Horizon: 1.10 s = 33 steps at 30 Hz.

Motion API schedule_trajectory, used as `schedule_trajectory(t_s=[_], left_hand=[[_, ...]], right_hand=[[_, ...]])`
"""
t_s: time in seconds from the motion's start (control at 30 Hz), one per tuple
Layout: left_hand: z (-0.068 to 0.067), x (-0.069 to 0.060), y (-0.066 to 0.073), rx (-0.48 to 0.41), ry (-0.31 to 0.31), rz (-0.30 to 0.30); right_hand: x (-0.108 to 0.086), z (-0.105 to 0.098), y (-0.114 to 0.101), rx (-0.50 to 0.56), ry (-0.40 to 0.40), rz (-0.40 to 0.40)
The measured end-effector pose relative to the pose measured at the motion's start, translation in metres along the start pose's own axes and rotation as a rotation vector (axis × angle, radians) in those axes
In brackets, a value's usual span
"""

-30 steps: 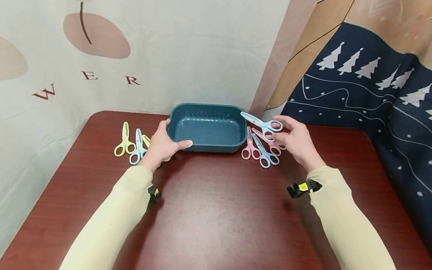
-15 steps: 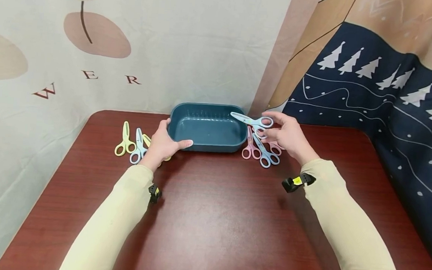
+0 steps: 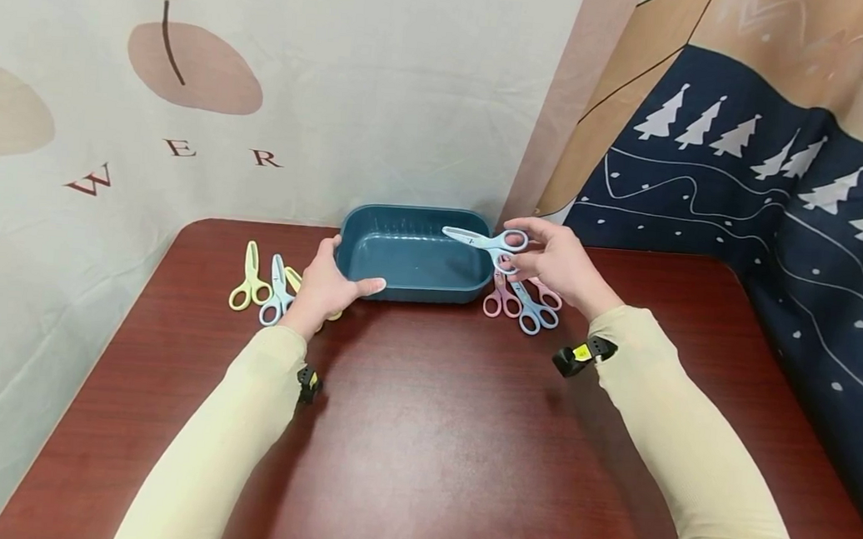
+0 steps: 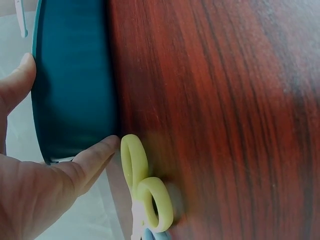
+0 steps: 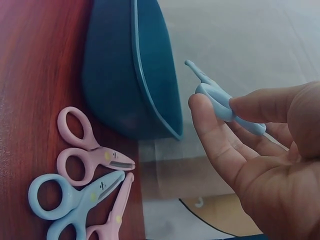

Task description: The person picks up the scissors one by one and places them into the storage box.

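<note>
A person's right hand (image 3: 555, 263) pinches blue scissors (image 3: 489, 243) by the handles, blades over the bin's (image 3: 430, 295) 3 o'clock side, on a red-brown table (image 3: 421, 419). The left hand (image 3: 328, 286) grips the bin at 8 o'clock, thumb along the near wall. At the bin's 4 o'clock lie a pink pair (image 5: 100, 156), a second pink pair (image 5: 118, 218) and a second blue pair (image 5: 82, 199). Toward 8 o'clock lie a yellow pair (image 3: 251, 278), a third blue pair (image 3: 277, 288) and, partly hidden by the left hand, apparently another yellow pair (image 3: 294, 282).
</note>
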<state>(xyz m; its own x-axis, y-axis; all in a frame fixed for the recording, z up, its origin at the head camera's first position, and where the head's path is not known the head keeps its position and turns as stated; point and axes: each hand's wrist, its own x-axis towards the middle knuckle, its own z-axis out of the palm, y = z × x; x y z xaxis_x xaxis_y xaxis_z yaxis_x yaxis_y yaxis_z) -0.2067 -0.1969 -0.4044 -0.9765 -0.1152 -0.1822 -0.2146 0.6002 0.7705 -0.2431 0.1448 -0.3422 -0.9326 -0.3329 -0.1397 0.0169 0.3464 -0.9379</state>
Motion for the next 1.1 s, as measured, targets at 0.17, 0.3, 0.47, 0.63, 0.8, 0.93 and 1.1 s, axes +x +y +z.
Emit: schedule_trajectory(t_s=[0.17, 0.3, 0.47, 0.63, 0.8, 0.93, 1.1], left_hand=[[0.001, 0.001, 0.001, -0.001, -0.001, -0.001], [0.000, 0.001, 0.001, -0.002, -0.002, -0.010], [0.000, 0.001, 0.000, -0.004, -0.008, -0.027], [-0.001, 0.001, 0.000, 0.003, -0.007, -0.039], [0.000, 0.001, 0.001, 0.006, -0.006, -0.043], [0.000, 0.001, 0.002, 0.012, -0.005, -0.039], [0.001, 0.000, 0.003, 0.019, -0.004, -0.037]], right_hand=[[0.004, 0.003, -0.002, -0.005, -0.010, -0.007], [0.006, 0.006, -0.006, 0.006, -0.017, -0.014], [0.011, 0.010, -0.011, -0.016, -0.036, -0.013], [0.017, 0.013, -0.014, -0.011, -0.050, -0.007], [0.023, 0.015, -0.016, -0.027, -0.067, -0.009], [0.027, 0.016, -0.017, -0.038, -0.083, -0.008], [0.035, 0.019, -0.017, -0.031, -0.106, -0.002]])
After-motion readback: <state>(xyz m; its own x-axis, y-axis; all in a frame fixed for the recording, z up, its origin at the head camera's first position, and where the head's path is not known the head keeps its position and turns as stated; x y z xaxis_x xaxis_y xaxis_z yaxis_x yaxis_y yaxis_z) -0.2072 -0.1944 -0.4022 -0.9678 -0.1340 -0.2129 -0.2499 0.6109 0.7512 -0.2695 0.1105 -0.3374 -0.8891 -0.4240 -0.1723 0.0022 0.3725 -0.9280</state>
